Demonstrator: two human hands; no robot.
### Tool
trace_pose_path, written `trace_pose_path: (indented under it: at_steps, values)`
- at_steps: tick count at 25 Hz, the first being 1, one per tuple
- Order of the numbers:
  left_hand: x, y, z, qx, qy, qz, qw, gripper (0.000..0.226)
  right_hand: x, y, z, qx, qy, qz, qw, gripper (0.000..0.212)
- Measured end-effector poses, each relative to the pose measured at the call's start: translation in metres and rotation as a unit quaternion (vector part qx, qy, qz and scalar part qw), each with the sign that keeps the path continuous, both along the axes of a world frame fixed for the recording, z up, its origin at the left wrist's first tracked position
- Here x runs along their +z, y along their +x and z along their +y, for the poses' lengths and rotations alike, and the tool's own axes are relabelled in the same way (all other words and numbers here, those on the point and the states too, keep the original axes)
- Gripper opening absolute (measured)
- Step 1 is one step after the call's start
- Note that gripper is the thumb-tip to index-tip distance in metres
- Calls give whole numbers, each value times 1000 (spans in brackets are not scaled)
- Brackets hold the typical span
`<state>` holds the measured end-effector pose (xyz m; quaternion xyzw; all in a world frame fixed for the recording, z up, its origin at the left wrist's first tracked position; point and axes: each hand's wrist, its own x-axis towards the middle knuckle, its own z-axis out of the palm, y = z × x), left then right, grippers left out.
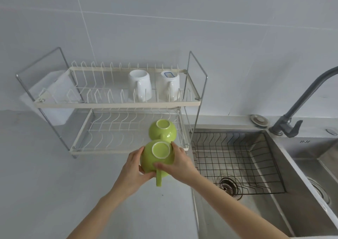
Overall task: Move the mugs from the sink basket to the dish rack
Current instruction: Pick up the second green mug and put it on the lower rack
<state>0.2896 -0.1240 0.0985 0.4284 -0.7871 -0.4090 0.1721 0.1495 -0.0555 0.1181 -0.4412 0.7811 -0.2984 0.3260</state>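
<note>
Green mug (pixel 157 159), upside down, sits clasped between your left hand (pixel 134 167) and right hand (pixel 180 163), near the dish rack (pixel 117 104)

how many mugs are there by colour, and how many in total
white mugs: 2, both upside down on the rack's top shelf
green mugs: 2, one upside down on the lower shelf, one upside down in both hands
total: 4
mugs in the sink basket: 0
</note>
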Motion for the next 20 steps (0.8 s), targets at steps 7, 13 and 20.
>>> trace_pose_path:
  at_steps: [7,13,20]
  values:
    - [1,27,-65,28,-11,-4,1000,87,3,26,-71,26,5,31,999,94]
    - [-1,34,-116,62,-6,-1,998,84,0,37,-128,50,8,52,997,94]
    - [-9,26,-146,37,5,-24,999,83,-14,28,-156,48,33,28,998,91]
